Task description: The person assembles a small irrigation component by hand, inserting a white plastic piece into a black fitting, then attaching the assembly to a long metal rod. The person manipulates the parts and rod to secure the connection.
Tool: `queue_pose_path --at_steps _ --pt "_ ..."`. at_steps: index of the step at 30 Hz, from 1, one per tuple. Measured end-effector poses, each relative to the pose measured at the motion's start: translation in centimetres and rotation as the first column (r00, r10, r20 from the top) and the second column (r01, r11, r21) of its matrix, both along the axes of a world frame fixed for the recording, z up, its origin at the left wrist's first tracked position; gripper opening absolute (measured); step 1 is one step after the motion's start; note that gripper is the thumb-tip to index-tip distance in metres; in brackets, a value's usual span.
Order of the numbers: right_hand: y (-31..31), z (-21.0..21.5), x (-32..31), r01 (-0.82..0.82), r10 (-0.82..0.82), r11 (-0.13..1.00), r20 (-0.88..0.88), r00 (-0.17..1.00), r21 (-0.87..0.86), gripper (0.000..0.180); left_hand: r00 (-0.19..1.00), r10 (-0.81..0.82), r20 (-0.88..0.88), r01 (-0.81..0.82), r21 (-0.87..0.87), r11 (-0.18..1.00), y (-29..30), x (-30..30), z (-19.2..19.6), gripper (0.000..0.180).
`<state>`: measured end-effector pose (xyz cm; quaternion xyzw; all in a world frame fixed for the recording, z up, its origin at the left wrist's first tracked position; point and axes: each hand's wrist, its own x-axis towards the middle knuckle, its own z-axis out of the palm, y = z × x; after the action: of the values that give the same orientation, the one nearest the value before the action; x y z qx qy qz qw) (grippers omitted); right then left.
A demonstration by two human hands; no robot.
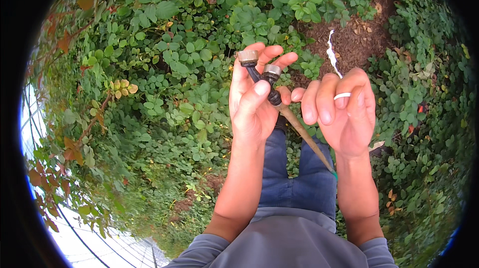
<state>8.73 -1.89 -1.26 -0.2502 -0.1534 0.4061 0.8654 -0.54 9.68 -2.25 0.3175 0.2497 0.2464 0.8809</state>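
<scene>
My left hand (254, 101) is closed round a black two-headed spray nozzle (273, 84), thumb pressed against it. Each of its two branches carries a ribbed metal cap (248, 57). From the nozzle's base a brownish tube (307, 138) slants down toward my legs, with green at its lower end. Close beside it, my right hand (344, 111) has its fingers curled in. A crumpled white strip (331, 51) sticks up from behind these fingers; its lower end is hidden. A white band (342, 96) crosses one right finger.
Dense leafy plants (189, 43) surround me on all sides. Bare brown soil (357, 41) shows beyond my right hand. Thin branches with reddish leaves (72, 150) hang at the left. My legs in blue jeans (274, 178) are below the hands.
</scene>
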Motion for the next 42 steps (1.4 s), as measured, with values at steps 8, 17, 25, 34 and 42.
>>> queue_pose_path --at_steps 8,17,25,34,42 --pt "1.1 2.0 1.2 0.024 -0.029 0.997 -0.076 0.997 -0.073 0.023 0.961 -0.131 -0.242 0.127 -0.034 0.991 -3.2 0.7 0.5 0.076" --pt "2.0 4.5 -0.1 -0.068 0.016 0.899 -0.123 0.992 -0.432 0.015 0.785 0.058 -0.617 0.159 0.291 0.943 -4.2 2.3 -1.2 0.013" --pt "3.1 8.2 -2.8 0.068 -0.099 0.707 -0.003 0.995 -0.704 0.015 0.741 0.040 -0.670 0.161 0.236 0.958 -5.0 2.9 -0.7 0.031" --pt "-1.0 14.7 0.7 0.247 0.218 0.488 0.390 0.895 -0.837 0.018 0.828 0.057 -0.558 0.001 0.103 0.995 -3.1 0.3 -1.7 0.012" --pt "-18.2 13.6 4.1 0.424 0.126 0.119 0.437 0.890 -0.898 0.022 0.970 -0.228 -0.082 0.215 -0.141 0.966 -3.1 -0.4 -0.2 0.023"
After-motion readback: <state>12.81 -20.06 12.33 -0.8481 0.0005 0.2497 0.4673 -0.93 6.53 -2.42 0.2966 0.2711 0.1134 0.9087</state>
